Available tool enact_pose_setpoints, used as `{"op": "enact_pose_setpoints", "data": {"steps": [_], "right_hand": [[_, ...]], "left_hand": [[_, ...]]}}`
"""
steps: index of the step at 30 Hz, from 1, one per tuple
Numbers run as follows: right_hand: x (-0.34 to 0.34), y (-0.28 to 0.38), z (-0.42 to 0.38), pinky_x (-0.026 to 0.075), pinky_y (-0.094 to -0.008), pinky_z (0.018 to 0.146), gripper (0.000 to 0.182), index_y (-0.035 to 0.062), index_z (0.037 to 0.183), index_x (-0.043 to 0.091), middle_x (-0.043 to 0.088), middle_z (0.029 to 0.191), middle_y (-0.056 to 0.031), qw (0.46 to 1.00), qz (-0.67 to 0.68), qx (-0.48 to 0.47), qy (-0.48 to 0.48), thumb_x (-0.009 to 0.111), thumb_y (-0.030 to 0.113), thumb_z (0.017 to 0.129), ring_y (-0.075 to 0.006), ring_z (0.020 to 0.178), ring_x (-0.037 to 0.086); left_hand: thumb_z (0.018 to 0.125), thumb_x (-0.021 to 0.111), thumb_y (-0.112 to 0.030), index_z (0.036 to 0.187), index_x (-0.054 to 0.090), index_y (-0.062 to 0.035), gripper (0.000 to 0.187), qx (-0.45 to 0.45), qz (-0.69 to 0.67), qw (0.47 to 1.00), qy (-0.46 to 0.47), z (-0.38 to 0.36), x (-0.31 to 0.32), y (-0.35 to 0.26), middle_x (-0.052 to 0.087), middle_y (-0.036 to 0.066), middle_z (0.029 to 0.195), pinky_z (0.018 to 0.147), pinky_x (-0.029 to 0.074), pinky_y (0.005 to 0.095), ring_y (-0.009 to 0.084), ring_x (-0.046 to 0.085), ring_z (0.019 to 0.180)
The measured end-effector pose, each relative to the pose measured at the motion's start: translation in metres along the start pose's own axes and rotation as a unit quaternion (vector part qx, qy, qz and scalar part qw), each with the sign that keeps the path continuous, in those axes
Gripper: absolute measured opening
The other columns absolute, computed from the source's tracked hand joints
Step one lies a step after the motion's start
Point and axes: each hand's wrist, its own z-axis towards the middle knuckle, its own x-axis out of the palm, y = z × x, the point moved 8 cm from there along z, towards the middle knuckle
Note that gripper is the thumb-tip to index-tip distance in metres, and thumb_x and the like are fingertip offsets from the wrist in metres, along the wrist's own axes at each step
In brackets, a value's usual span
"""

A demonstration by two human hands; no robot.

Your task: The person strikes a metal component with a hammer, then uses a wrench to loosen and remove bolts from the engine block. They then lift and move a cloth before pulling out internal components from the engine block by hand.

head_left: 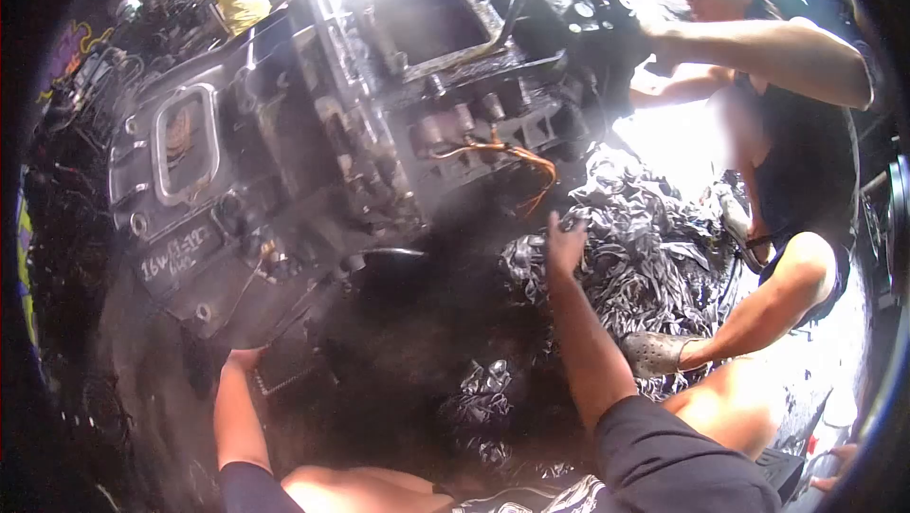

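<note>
Forward reaches your right hand [566, 246], fingers apart, shredded strips [649, 252] beyond; your left hand [246, 357] has hidden fingers, metal housing [275, 134] above.

I get white glare at top centre and right. Shadow fills the lower middle; edges curve into black.

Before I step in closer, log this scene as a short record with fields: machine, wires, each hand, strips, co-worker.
Machine: big dark metal housing with white handwritten marks
Wires: orange wires hanging from the housing
Left hand: at the housing's lower edge, mostly hidden; grip unclear
Right hand: open, apparently empty, by the strips
Strips: tangled grey pile
Co-worker: at picture right, arms reaching toward the housing; grey clog at the pile's edge
</note>
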Motion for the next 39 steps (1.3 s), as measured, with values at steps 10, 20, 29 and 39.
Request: {"op": "enact_pose_setpoints", "data": {"steps": [10, 20, 29, 39], "right_hand": [[0.08, 0.064, -0.114, 0.054, -0.0534, 0.082, 0.04, -0.0082, 0.099, 0.069, 0.07, 0.098, -0.0281, 0.835, -0.135, -0.279, 0.455, 0.054, 0.028, 0.097, -0.0473, 0.097, 0.068], [-0.043, 0.244, -0.177, 0.054, -0.0441, 0.083, 0.038, -0.0026, 0.122, 0.057, 0.07, 0.094, -0.0233, 0.811, 0.205, -0.212, 0.506, 0.059, 0.029, 0.102, -0.0418, 0.092, 0.069], [-0.13, 0.339, -0.177, 0.051, -0.0361, 0.088, 0.039, 0.0057, 0.139, 0.048, 0.062, 0.106, -0.0105, 0.789, 0.448, -0.3, 0.295, 0.057, 0.014, 0.102, -0.0212, 0.1, 0.06], [-0.096, 0.468, -0.121, 0.049, -0.0441, 0.092, 0.022, 0.0063, 0.111, 0.07, 0.07, 0.105, -0.0136, 0.743, 0.295, -0.588, 0.125, 0.067, 0.011, 0.09, -0.0355, 0.1, 0.063]], "left_hand": [[0.091, 0.063, -0.056, 0.136, 0.063, -0.0105, 0.064, 0.037, 0.011, 0.997, 0.064, -0.053, 0.006, -0.074, 0.069, 0.019, 0.127, 0.1, 0.05, 0.0431, 0.0329, 0.066, 0.118], [0.098, 0.06, -0.054, 0.152, 0.038, -0.0097, 0.074, 0.483, -0.172, 0.849, 0.129, -0.27, -0.001, -0.388, 0.042, 0.018, 0.152, 0.115, 0.038, 0.0439, 0.0296, 0.044, 0.14], [0.103, 0.059, -0.017, 0.117, 0.057, -0.0036, 0.019, 0.442, -0.32, 0.804, -0.236, -0.38, -0.181, -0.408, 0.061, 0.002, 0.077, 0.063, 0.048, 0.0309, 0.0114, 0.057, 0.069], [0.095, 0.066, -0.024, 0.094, 0.069, 0.0021, 0.026, 0.328, -0.037, 0.785, -0.525, -0.445, -0.408, -0.401, 0.067, 0.018, 0.077, 0.07, 0.05, 0.0397, 0.0284, 0.065, 0.071]]}}
